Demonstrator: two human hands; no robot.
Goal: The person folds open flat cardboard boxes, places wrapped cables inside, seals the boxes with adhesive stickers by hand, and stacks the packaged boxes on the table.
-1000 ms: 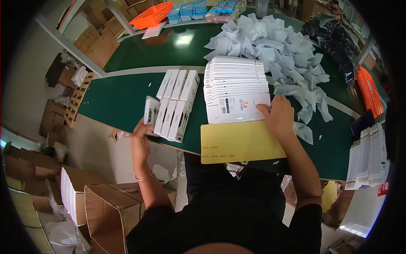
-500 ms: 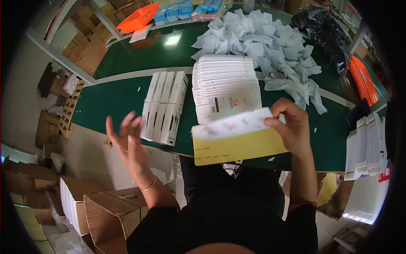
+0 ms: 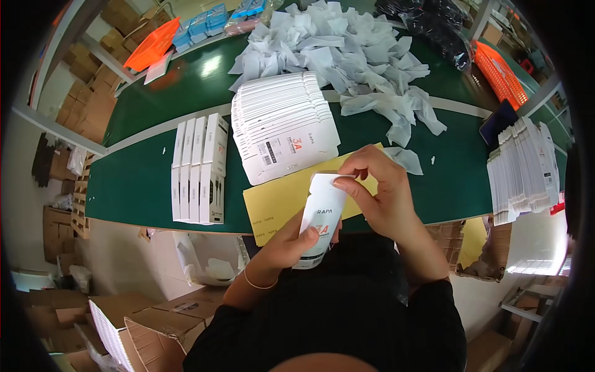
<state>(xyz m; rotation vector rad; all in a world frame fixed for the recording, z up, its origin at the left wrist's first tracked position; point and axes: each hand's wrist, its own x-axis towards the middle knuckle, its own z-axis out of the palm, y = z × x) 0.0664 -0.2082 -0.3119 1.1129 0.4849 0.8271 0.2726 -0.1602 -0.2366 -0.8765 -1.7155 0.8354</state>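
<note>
A white paper box (image 3: 323,214) printed "RAPA" and "3A" is held upright, slightly tilted, in front of my body. My left hand (image 3: 291,245) wraps round its lower part, thumb across the printed face. At the top end, my right hand (image 3: 381,192) pinches the edge between thumb and fingers. Behind the box, a yellow label sheet (image 3: 273,204) lies at the table's front edge, partly hidden by the box and hands. Just beyond the sheet sits an overlapping stack of flat white cartons (image 3: 304,142) with the same print.
Folded-up white boxes (image 3: 199,170) stand in rows to the left. Crumpled pale plastic bags (image 3: 334,46) are heaped at the back. More flat cartons (image 3: 520,170) and an orange basket (image 3: 499,74) are on the right. Open cardboard boxes (image 3: 164,322) stand on the floor at lower left.
My left hand has come in from the left and now grips the carton. The carton, flat in my right hand before, is now upright between both hands. The view has shifted right.
</note>
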